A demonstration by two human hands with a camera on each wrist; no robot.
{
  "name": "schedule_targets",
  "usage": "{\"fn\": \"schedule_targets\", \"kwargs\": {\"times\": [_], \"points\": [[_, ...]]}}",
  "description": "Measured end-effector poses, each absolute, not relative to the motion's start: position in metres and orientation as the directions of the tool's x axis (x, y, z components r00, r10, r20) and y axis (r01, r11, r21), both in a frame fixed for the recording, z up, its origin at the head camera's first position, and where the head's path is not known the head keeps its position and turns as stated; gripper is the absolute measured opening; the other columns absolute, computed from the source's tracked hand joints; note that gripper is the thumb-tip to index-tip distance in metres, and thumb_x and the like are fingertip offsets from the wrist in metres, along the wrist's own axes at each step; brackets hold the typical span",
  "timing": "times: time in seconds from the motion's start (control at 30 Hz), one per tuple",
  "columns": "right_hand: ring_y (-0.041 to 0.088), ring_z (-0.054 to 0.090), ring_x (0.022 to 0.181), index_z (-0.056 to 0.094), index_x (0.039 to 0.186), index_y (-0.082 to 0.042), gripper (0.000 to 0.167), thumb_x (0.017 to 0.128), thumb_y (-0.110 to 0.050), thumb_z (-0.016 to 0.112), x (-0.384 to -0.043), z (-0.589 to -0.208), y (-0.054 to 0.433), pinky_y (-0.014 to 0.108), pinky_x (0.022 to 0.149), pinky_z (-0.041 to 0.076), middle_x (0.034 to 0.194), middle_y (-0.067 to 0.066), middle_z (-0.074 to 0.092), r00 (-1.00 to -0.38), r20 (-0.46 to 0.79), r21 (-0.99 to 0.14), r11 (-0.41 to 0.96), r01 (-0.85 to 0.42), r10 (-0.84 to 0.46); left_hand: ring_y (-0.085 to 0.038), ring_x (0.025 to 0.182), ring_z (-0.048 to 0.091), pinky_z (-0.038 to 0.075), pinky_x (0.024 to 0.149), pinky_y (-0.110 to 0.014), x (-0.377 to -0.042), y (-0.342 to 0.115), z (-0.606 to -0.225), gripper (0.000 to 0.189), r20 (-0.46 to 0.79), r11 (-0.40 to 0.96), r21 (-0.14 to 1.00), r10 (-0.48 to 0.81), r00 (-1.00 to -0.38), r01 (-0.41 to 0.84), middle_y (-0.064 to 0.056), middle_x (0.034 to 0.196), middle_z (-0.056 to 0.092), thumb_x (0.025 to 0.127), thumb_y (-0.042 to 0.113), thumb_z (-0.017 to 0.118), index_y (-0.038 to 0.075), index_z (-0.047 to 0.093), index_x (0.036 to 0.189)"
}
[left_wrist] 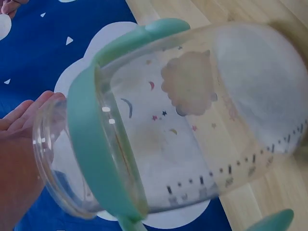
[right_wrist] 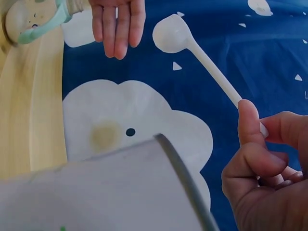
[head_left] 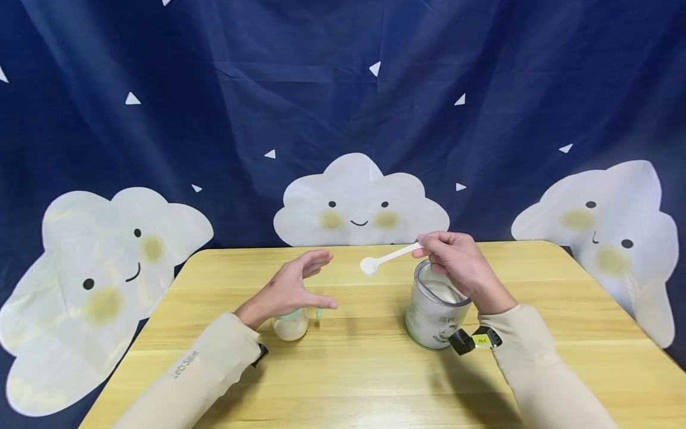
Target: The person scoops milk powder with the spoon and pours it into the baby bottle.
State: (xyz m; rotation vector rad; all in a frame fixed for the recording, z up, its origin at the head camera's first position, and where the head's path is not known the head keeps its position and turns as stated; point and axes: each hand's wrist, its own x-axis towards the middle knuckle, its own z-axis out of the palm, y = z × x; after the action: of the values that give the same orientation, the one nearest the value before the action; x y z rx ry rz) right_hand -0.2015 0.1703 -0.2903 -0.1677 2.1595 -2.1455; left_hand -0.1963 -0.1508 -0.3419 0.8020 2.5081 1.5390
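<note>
My right hand [head_left: 455, 262] pinches the end of a white measuring scoop [head_left: 369, 266] between thumb and fingers, beside and above the mouth of an open can [head_left: 429, 325]. The scoop's bowl points left; whether it holds anything is unclear. My left hand [head_left: 295, 285] is held above a baby bottle [head_left: 291, 328], fingers extended, thumb apart, nothing gripped. In the left wrist view the clear bottle [left_wrist: 163, 183] has a green collar and handles [left_wrist: 86, 139], an uncapped neck, and whitish contents at its base. From the head, my left hand hides the bottle's top.
Bottle and can stand on a light wooden table [head_left: 354, 381]. Behind it hangs a dark blue curtain [head_left: 321, 107] printed with smiling clouds and small white triangles. The can's metal rim [right_wrist: 185, 178] stands close below my right hand.
</note>
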Motion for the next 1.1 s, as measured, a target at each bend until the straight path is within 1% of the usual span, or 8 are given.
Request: {"fn": "schedule_targets", "kwargs": {"times": [0.13, 0.23, 0.33, 0.4, 0.63, 0.9, 1.1], "points": [[0.001, 0.041, 0.057, 0.067, 0.097, 0.0, 0.012, 0.098, -0.01, 0.06, -0.2, -0.29, 0.176, 0.015, 0.048, 0.033, 0.072, -0.003, 0.07, -0.991, 0.011, -0.999, 0.043, -0.017, -0.131, -0.027, 0.139, 0.043, 0.037, 0.113, -0.034, -0.197, -0.146, -0.342, 0.095, 0.194, 0.347, 0.854, 0.479, -0.856, 0.388, -0.015, 0.148, 0.048, 0.072, 0.016, 0.092, -0.002, 0.039, 0.148], [0.001, 0.043, 0.059, 0.067, 0.098, -0.001, 0.012, 0.098, -0.01, 0.06, -0.199, -0.29, 0.179, 0.015, 0.049, 0.034, 0.072, -0.004, 0.069, -0.992, 0.009, -0.998, 0.06, -0.017, -0.128, -0.026, 0.139, 0.043, 0.037, 0.114, -0.033, -0.198, -0.143, -0.343, 0.094, 0.189, 0.344, 0.858, 0.48, -0.857, 0.382, -0.014, 0.149, 0.047, 0.072, 0.015, 0.091, -0.001, 0.038, 0.148], [0.002, 0.043, 0.059, 0.068, 0.093, -0.005, 0.01, 0.098, -0.009, 0.06, -0.199, -0.29, 0.183, 0.015, 0.049, 0.034, 0.072, -0.005, 0.069, -0.991, 0.01, -0.999, 0.038, -0.015, -0.132, -0.026, 0.139, 0.043, 0.037, 0.114, -0.033, -0.198, -0.141, -0.344, 0.094, 0.192, 0.337, 0.859, 0.483, -0.854, 0.384, -0.014, 0.149, 0.047, 0.073, 0.014, 0.091, -0.001, 0.038, 0.149], [0.002, 0.043, 0.058, 0.069, 0.089, -0.008, 0.012, 0.098, -0.008, 0.06, -0.199, -0.29, 0.185, 0.015, 0.048, 0.034, 0.071, -0.004, 0.069, -0.991, 0.012, -1.0, 0.022, -0.015, -0.133, -0.026, 0.139, 0.043, 0.037, 0.113, -0.033, -0.198, -0.139, -0.344, 0.094, 0.196, 0.334, 0.86, 0.483, -0.853, 0.386, -0.014, 0.149, 0.047, 0.072, 0.015, 0.092, -0.001, 0.039, 0.148], [0.003, 0.041, 0.056, 0.068, 0.082, -0.01, 0.018, 0.099, -0.01, 0.06, -0.198, -0.29, 0.194, 0.015, 0.049, 0.034, 0.07, -0.004, 0.069, -0.992, 0.001, -1.0, 0.015, -0.003, -0.13, -0.024, 0.139, 0.044, 0.037, 0.113, -0.031, -0.2, -0.131, -0.343, 0.093, 0.192, 0.321, 0.868, 0.486, -0.853, 0.378, -0.012, 0.149, 0.048, 0.072, 0.017, 0.092, 0.001, 0.04, 0.148], [0.002, 0.041, 0.055, 0.068, 0.085, -0.01, 0.018, 0.099, -0.007, 0.058, -0.198, -0.293, 0.204, 0.014, 0.047, 0.033, 0.07, -0.003, 0.069, -0.992, 0.009, -1.0, -0.013, -0.007, -0.126, -0.023, 0.139, 0.044, 0.036, 0.113, -0.028, -0.202, -0.12, -0.344, 0.093, 0.187, 0.301, 0.88, 0.493, -0.85, 0.368, -0.012, 0.149, 0.047, 0.071, 0.012, 0.092, 0.0, 0.039, 0.148], [0.002, 0.043, 0.057, 0.068, 0.085, -0.013, 0.018, 0.099, -0.008, 0.059, -0.197, -0.295, 0.213, 0.014, 0.048, 0.034, 0.071, -0.003, 0.069, -0.994, 0.012, -1.0, -0.004, -0.011, -0.109, -0.023, 0.139, 0.043, 0.037, 0.112, -0.028, -0.202, -0.11, -0.344, 0.094, 0.187, 0.29, 0.883, 0.506, -0.842, 0.37, -0.012, 0.15, 0.046, 0.071, 0.013, 0.092, 0.001, 0.039, 0.148]]}}
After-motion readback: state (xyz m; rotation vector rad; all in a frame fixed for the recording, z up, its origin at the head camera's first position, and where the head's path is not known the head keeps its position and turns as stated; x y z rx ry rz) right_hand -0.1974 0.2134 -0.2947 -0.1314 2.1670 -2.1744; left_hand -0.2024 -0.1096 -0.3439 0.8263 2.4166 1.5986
